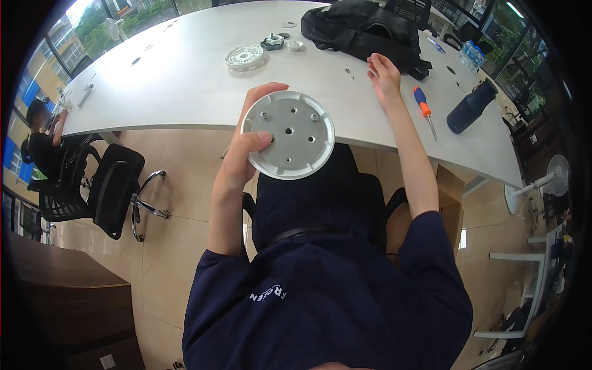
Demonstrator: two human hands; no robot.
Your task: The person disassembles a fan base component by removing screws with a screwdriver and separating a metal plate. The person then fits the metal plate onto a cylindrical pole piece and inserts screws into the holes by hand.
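Observation:
My left hand (pixel 237 157) grips a round white base plate (pixel 290 148) by its left edge, with the thumb on the face. The plate has a raised rim, a grey inner face and several holes; two of them seem to have screws in them. It is held up in front of the table's near edge. My right hand (pixel 386 80) is over the table with fingertips drawn together; whether something small is between them I cannot make out. Small screws (pixel 349 73) lie just left of it. To its right rests an orange-and-blue screwdriver (pixel 422 103).
On the white table (pixel 166 92) are a clear-and-white round part (pixel 245 57), a dark-and-white part (pixel 272 42), a small white ring (pixel 295 45), a black backpack (pixel 364 31) and a dark blue bottle (pixel 472 106). Another person (pixel 46 145) sits at far left.

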